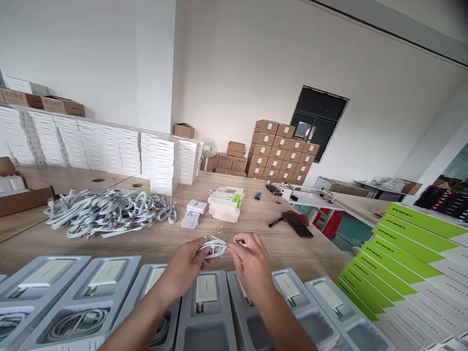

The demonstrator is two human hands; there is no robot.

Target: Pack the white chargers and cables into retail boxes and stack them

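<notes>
A coiled white charging cable [216,247] is held up over the row of grey trays. My left hand [185,268] is closed around the coil's left side. With thumb and fingertips, my right hand [252,263] pinches the coil's right end; the exact bit between those fingers is partly hidden. Below, a grey tray [206,318] carries a white charger [205,289] in its upper recess, and its lower recess shows no cable. Trays to the left contain a coiled cable [78,324] beside their chargers. My forearms cover parts of the neighbouring trays.
A tangled heap of cables [109,212] lies at the left on the wooden table. Beyond my hands are small cards [190,219], a stack of white sleeves [225,204] and a phone [299,224]. Green-and-white boxes [405,263] rise at the right; white boxes [159,161] line the back.
</notes>
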